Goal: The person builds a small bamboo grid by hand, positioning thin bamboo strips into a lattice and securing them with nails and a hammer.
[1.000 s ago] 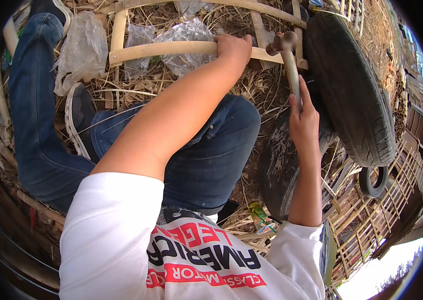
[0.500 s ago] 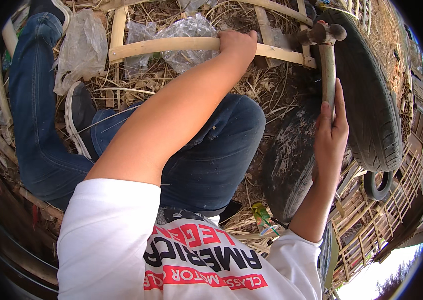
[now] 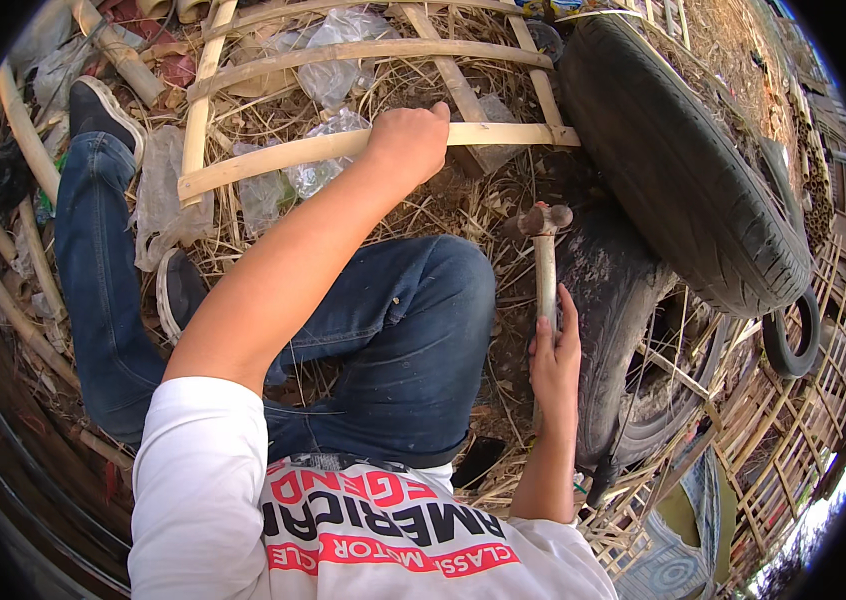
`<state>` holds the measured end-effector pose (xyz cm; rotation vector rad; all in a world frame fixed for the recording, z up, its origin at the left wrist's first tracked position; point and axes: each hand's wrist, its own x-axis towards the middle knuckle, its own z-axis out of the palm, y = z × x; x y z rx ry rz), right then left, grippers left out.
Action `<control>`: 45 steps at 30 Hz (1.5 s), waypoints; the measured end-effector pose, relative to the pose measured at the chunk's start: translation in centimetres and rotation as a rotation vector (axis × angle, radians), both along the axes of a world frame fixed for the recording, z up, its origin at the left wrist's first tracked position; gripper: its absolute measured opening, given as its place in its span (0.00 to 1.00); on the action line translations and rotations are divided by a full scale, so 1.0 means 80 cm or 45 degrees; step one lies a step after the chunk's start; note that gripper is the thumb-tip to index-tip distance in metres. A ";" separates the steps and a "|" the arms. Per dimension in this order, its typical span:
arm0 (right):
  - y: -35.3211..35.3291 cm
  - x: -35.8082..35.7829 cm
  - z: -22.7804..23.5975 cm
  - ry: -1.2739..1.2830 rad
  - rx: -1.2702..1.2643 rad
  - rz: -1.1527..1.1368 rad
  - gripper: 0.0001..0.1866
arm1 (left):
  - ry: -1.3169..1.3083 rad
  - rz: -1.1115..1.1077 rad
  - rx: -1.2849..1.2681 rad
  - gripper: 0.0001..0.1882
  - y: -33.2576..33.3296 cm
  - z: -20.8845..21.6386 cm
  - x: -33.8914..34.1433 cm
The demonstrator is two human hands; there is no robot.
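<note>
My left hand (image 3: pixel 409 143) is closed around the nearest slat (image 3: pixel 293 154) of a pale bamboo frame, close to where a crosspiece meets it. The frame (image 3: pixel 373 49) lies ahead of me, made of long slats over several crosspieces. In my right hand (image 3: pixel 555 366) is a hammer (image 3: pixel 545 260), gripped by its wooden handle with the metal head pointing up and away from me. The hammer's head is apart from the slat, to the right of my bent knee. The slat's right end reaches the side of a black tyre.
A large black tyre (image 3: pixel 683 170) leans at the right, over another worn tyre (image 3: pixel 598 330). Bamboo lattice panels (image 3: pixel 783 420) stand farther right. Clear plastic bags (image 3: pixel 338 60) and dry straw litter the ground. Bent poles (image 3: pixel 31 150) lie at the far left.
The hammer has come down and left, away from the slat's right end. My view has shifted, showing more of the frame and tyres. My left hand still grips the slat.
</note>
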<state>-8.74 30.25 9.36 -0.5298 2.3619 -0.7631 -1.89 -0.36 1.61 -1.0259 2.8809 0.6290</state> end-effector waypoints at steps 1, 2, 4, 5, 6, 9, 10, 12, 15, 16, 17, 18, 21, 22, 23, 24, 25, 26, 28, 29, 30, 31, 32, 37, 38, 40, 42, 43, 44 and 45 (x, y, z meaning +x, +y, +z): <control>0.008 0.001 -0.006 -0.030 0.001 -0.019 0.25 | -0.012 -0.037 -0.001 0.12 -0.004 0.012 0.002; 0.015 0.001 -0.013 -0.060 0.002 -0.036 0.25 | -0.053 -0.047 -0.035 0.12 -0.009 0.024 0.004; 0.032 -0.001 -0.031 -0.079 -0.001 -0.052 0.24 | -0.131 -0.070 -0.101 0.11 -0.017 0.048 0.006; 0.044 -0.003 -0.048 -0.058 -0.021 -0.045 0.24 | -0.109 -0.074 -0.111 0.13 -0.024 0.060 0.008; 0.048 -0.003 -0.060 -0.045 -0.046 -0.027 0.23 | -0.097 -0.069 -0.128 0.14 -0.035 0.073 0.016; 0.057 -0.002 -0.075 -0.156 -0.043 -0.074 0.23 | -0.110 -0.115 -0.085 0.18 -0.066 0.123 0.027; 0.061 -0.003 -0.082 -0.139 -0.065 -0.059 0.23 | -0.125 -0.137 -0.060 0.20 -0.076 0.141 0.030; 0.063 -0.003 -0.086 -0.216 -0.008 -0.112 0.22 | -0.087 -0.191 -0.077 0.23 -0.098 0.176 0.037; 0.056 0.003 -0.097 -0.263 -0.091 -0.121 0.21 | -0.066 -0.201 -0.115 0.27 -0.141 0.211 0.065; 0.059 0.003 -0.107 -0.256 -0.142 -0.121 0.21 | -0.053 -0.201 -0.124 0.28 -0.155 0.222 0.069; 0.065 0.000 -0.124 -0.226 -0.154 -0.106 0.21 | -0.037 -0.273 0.027 0.28 -0.172 0.235 0.072; 0.075 -0.006 -0.139 -0.188 -0.162 -0.102 0.20 | -0.129 -0.234 0.026 0.28 -0.167 0.255 0.064; 0.069 -0.007 -0.140 -0.354 -0.168 -0.240 0.20 | -0.139 -0.098 -0.007 0.25 -0.160 0.288 0.067; 0.056 -0.003 -0.130 -0.403 -0.134 -0.275 0.20 | -0.135 -0.127 -0.018 0.25 -0.174 0.288 0.073; 0.045 0.000 -0.116 -0.452 -0.098 -0.310 0.20 | -0.131 -0.157 -0.029 0.24 -0.189 0.290 0.077; 0.040 0.000 -0.105 -0.489 -0.050 -0.358 0.21 | -0.118 -0.199 -0.025 0.23 -0.187 0.295 0.073; 0.041 0.000 -0.106 -0.477 -0.038 -0.355 0.21 | -0.186 -0.106 0.030 0.23 -0.177 0.306 0.068; 0.040 -0.001 -0.107 -0.483 -0.057 -0.354 0.20 | -0.202 -0.118 0.041 0.23 -0.180 0.307 0.067; 0.041 0.000 -0.107 -0.496 -0.089 -0.353 0.20 | -0.235 -0.140 0.072 0.23 -0.185 0.306 0.066; 0.040 -0.001 -0.108 -0.486 -0.070 -0.340 0.21 | -0.234 -0.141 0.095 0.23 -0.187 0.304 0.067; 0.042 -0.004 -0.110 -0.472 -0.046 -0.330 0.21 | -0.230 -0.145 0.124 0.24 -0.181 0.302 0.067; 0.045 -0.007 -0.113 -0.458 -0.022 -0.321 0.21 | -0.225 -0.150 0.153 0.24 -0.174 0.300 0.066; 0.053 -0.007 -0.130 -0.294 -0.020 -0.241 0.21 | -0.212 -0.187 0.152 0.24 -0.167 0.297 0.064; 0.047 -0.001 -0.136 -0.019 0.110 -0.096 0.26 | -0.048 -0.272 0.081 0.23 -0.130 0.235 0.076; 0.045 0.001 -0.132 -0.006 0.152 -0.084 0.28 | -0.074 -0.238 0.087 0.22 -0.117 0.223 0.079; 0.033 0.007 -0.120 0.115 0.145 -0.004 0.30 | -0.186 -0.143 0.064 0.19 -0.087 0.200 0.089; 0.023 0.006 -0.105 0.201 0.056 0.061 0.32 | -0.124 -0.095 0.081 0.17 -0.058 0.166 0.095; 0.016 0.003 -0.098 0.217 -0.042 0.081 0.33 | -0.125 -0.077 0.108 0.16 -0.042 0.152 0.094; 0.007 0.000 -0.091 0.232 -0.140 0.101 0.34 | -0.128 -0.058 0.135 0.15 -0.029 0.136 0.093; -0.005 -0.002 -0.082 0.197 -0.184 0.094 0.34 | -0.111 -0.058 0.102 0.13 -0.019 0.109 0.097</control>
